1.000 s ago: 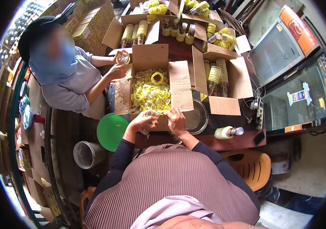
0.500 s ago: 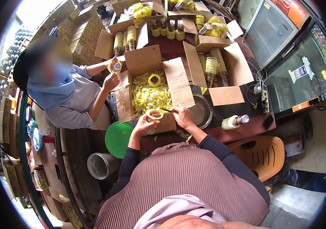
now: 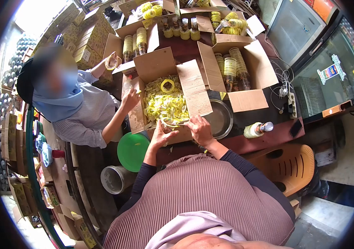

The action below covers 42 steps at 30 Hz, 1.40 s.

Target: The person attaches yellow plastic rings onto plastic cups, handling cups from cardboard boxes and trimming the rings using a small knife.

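My left hand (image 3: 163,136) grips a small round clear container with a yellow rim (image 3: 167,122), tilted over the near side of an open cardboard box (image 3: 198,89). My right hand (image 3: 200,131) is closed around a slim blade-like tool (image 3: 180,123), whose tip reaches the container's rim. Inside the box lies a heap of yellow and clear plastic scraps (image 3: 164,107). Another yellow-rimmed round container (image 3: 167,86) rests on top of the scraps. To the right of my right hand sits a round metal bowl (image 3: 228,124), partly under a box flap.
A co-worker (image 3: 88,97) at the left holds a similar container (image 3: 112,62). Behind stand boxes with stacked yellow-rimmed containers (image 3: 230,68). A yellow-wrapped bottle (image 3: 256,129) lies at right. A green lid or basin (image 3: 133,152), a bucket (image 3: 113,180) and an orange chair (image 3: 287,168) are near me.
The tool in my right hand has come closer against the container's rim, and the container has tilted. The co-worker's hands have moved apart, one up and left with their container, the other lower.
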Motion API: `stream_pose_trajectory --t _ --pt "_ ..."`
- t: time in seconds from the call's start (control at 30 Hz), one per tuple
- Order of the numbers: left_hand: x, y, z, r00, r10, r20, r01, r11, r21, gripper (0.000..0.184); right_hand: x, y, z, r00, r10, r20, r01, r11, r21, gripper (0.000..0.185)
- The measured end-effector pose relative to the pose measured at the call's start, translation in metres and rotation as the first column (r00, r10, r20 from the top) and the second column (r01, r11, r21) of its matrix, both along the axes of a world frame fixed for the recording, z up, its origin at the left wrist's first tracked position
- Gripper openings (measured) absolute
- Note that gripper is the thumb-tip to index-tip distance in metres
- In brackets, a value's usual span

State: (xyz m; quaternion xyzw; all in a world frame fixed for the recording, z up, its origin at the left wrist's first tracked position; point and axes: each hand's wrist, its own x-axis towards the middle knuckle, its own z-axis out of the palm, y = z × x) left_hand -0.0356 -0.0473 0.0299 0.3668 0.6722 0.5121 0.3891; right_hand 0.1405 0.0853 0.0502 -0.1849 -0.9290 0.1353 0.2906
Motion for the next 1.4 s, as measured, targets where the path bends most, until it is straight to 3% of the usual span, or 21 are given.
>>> stream_pose_trajectory --t 0.1,0.13,0.17,0.23,0.3,0.4,0.5,0.6,0.77,0.87,0.9,0.93,1.0,1.03,1.1,1.13,1.3,1.37,1.4 --pt "0.005 0.003 0.004 0.996 0.024 0.091 -0.019 0.998 -0.057 0.073 0.001 0.000 -0.002 1.000 0.001 -0.008 0.000 0.997 0.077 0.012" --pt "0.003 0.003 -0.011 0.978 0.031 -0.208 -0.031 1.000 -0.001 0.076 0.001 0.001 -0.003 1.000 -0.001 -0.010 0.002 0.994 0.109 0.014" --pt "0.000 0.002 -0.017 0.977 0.033 -0.209 -0.034 0.999 -0.002 0.076 0.001 0.002 -0.004 1.000 0.002 -0.012 0.000 0.994 0.108 0.014" --pt "0.002 0.003 0.007 1.000 -0.010 0.004 0.010 0.995 -0.104 0.082 0.002 0.005 -0.005 1.000 0.024 -0.007 -0.023 0.992 0.123 0.016" --pt "0.003 0.004 0.012 0.999 -0.013 0.040 0.016 0.996 -0.087 0.080 0.002 0.004 -0.006 0.999 0.036 -0.010 -0.035 0.994 0.104 0.016" --pt "-0.004 0.004 0.004 0.994 -0.069 0.085 0.088 0.967 -0.240 0.073 0.001 0.005 -0.009 0.999 0.051 0.012 -0.052 0.995 0.082 0.017" --pt "-0.002 0.005 0.014 0.995 -0.078 0.069 0.090 0.976 -0.197 0.063 -0.002 0.009 -0.013 0.997 0.071 0.036 -0.073 0.996 0.059 0.018" --pt "-0.007 0.004 0.019 0.948 -0.066 0.311 0.133 0.971 -0.200 0.054 -0.003 0.014 -0.013 0.995 0.099 0.023 -0.100 0.994 0.048 0.018" --pt "-0.014 0.007 0.008 0.885 -0.179 0.429 0.248 0.962 -0.110 0.045 -0.005 0.011 -0.013 0.995 0.098 0.007 -0.098 0.988 0.118 0.017" --pt "-0.019 0.008 -0.011 0.813 -0.207 0.544 0.270 0.962 -0.037 0.041 -0.010 0.011 -0.018 0.998 0.059 -0.007 -0.059 0.997 0.059 0.015" --pt "-0.021 0.008 -0.022 0.765 -0.210 0.609 0.274 0.962 -0.012 0.042 -0.013 0.012 -0.020 1.000 0.012 0.009 -0.011 0.998 -0.061 0.012" --pt "-0.022 0.007 -0.038 0.764 -0.211 0.609 0.275 0.961 -0.011 0.042 -0.015 0.012 -0.020 0.999 -0.034 0.029 0.038 0.983 -0.179 0.010" --pt "-0.017 0.004 -0.064 0.833 0.090 0.545 -0.059 0.995 -0.075 0.052 -0.015 0.017 -0.019 0.998 -0.042 0.043 0.051 0.969 -0.243 0.009" --pt "-0.011 0.010 -0.044 0.833 0.091 0.545 -0.060 0.995 -0.075 0.052 -0.014 0.019 -0.018 0.997 -0.049 0.056 0.063 0.950 -0.306 0.007" --pt "0.000 0.021 -0.005 0.887 -0.045 0.460 0.044 0.999 0.013 0.054 -0.011 0.022 -0.021 0.997 -0.053 0.064 0.069 0.960 -0.271 0.008" --pt "-0.008 0.018 -0.011 0.941 -0.063 0.331 0.108 0.987 -0.119 0.049 -0.009 0.023 -0.022 0.996 -0.050 0.071 0.065 0.972 -0.224 0.009" --pt "-0.007 0.016 -0.018 0.960 -0.120 0.251 0.142 0.987 -0.072 0.044 -0.002 0.019 -0.032 0.999 -0.019 0.026 0.019 0.999 -0.032 0.012" --pt "-0.012 0.011 -0.055 0.995 -0.047 0.092 0.062 0.985 -0.161 0.046 -0.001 0.018 -0.026 0.999 0.006 0.036 -0.007 1.000 0.019 0.014" --pt "-0.007 0.013 -0.041 0.997 -0.059 0.053 0.069 0.977 -0.200 0.059 0.000 0.017 -0.025 0.999 0.003 0.036 -0.004 1.000 0.019 0.014"
